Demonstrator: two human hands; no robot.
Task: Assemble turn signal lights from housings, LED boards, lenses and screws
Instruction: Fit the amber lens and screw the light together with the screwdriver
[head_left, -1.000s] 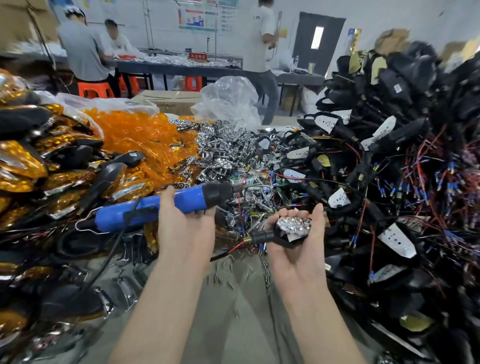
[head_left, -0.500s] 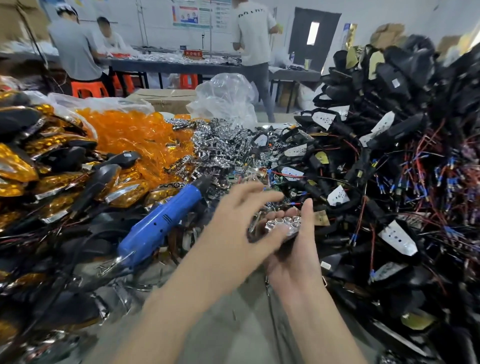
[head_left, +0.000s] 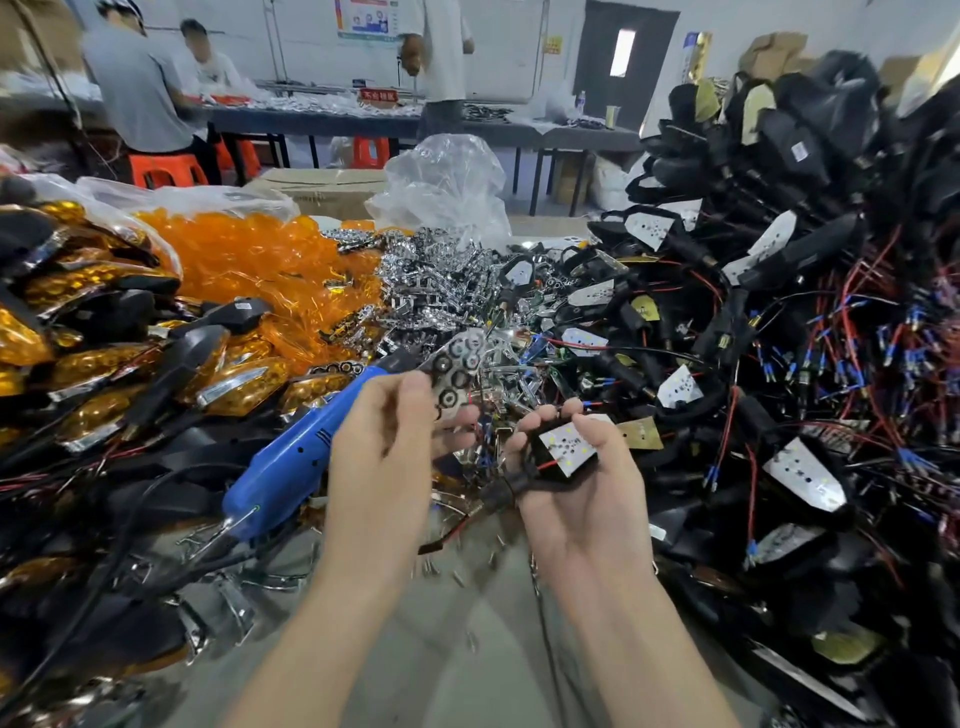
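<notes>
Two hands are held over a narrow bare strip of grey table, which is hemmed in by heaps on both sides. A chrome reflector plate with round holes is pinched in the curled fingers of the left hand. A black housing with a white LED board is cradled in the curled fingers of the right hand, near the reflector plate. A blue electric screwdriver is laid at the left heap's edge.

head view, downward, close over hands
</notes>
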